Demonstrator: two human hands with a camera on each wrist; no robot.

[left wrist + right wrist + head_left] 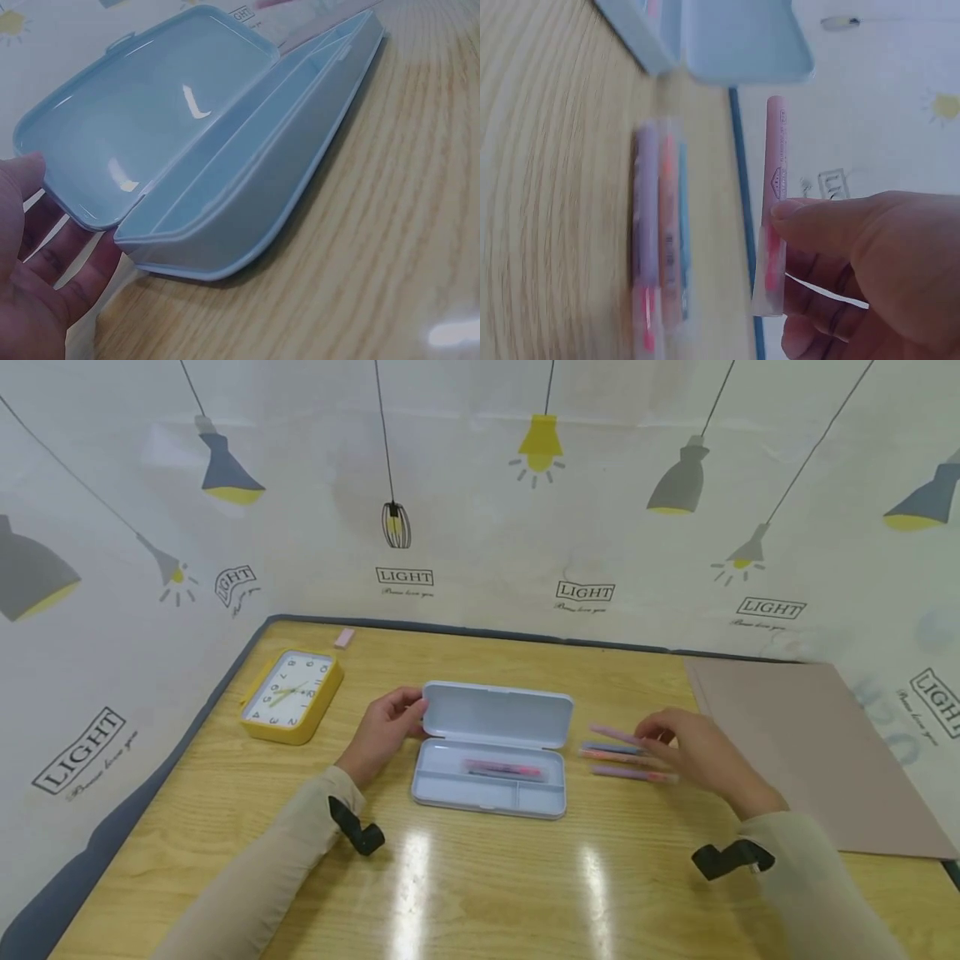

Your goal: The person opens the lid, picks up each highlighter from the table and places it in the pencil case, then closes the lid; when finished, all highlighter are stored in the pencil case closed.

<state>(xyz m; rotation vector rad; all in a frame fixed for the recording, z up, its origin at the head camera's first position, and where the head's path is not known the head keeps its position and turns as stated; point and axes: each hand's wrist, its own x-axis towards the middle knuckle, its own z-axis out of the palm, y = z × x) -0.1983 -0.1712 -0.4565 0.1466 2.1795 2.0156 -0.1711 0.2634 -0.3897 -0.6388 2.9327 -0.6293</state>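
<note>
A light-blue pencil case (489,777) lies on the table with its lid (498,714) raised. My left hand (384,735) holds the lid's left end, thumb on the inner face and fingers behind, as the left wrist view shows. Inside the long compartment lies a pink pen (502,769) with at least one darker pen beside it. Right of the case, my right hand (693,752) pinches a pink pen (775,165) above the table. Below it lie a purple pen (646,210), an orange pen (670,240) and a blue pen (684,225), side by side.
A yellow alarm clock (292,696) lies face up at the left, with a small pink eraser (344,638) behind it. A large pinkish-brown flat board (817,752) covers the table's right side. A printed sheet (480,527) hangs behind the table.
</note>
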